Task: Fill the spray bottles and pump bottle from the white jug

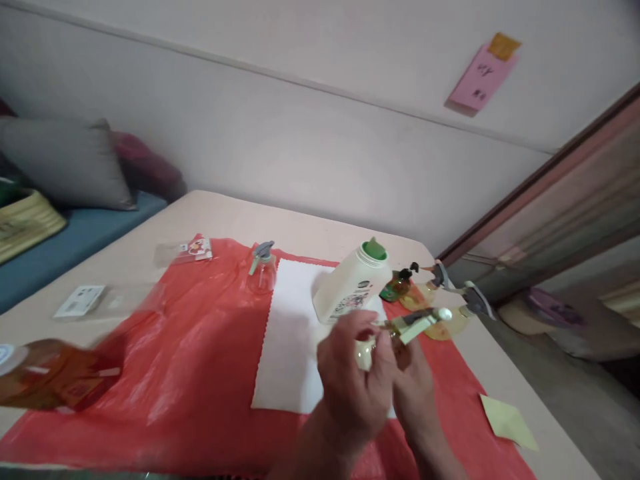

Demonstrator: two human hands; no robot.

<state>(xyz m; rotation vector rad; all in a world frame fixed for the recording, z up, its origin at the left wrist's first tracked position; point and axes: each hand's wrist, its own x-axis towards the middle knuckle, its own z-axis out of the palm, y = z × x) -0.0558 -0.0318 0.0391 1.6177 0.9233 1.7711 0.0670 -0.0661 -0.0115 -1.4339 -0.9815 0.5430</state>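
Note:
My left hand (347, 373) and my right hand (417, 383) are close together over the white sheet's right side, both with bent fingers. Between them they grip a small clear dispenser bottle (364, 353), tilted so its grey-and-white lid points to the right. Fingers cover much of its body and neck. Just behind stands a white plastic jug (345, 287), uncapped, with something green in its mouth. A similar clear dispenser (263, 273) with a grey lid stands upright to the left. Two more dispensers with yellowish liquid, one of them (447, 325) nearer, stand right of the hands.
A red plastic sheet (200, 373) covers much of the table, under a white sheet (287, 360). A dark pump bottle (397, 285) stands behind. An amber bottle (55, 373) and clear packages (130, 300) are left. A yellow paper (507, 421) lies near the right edge.

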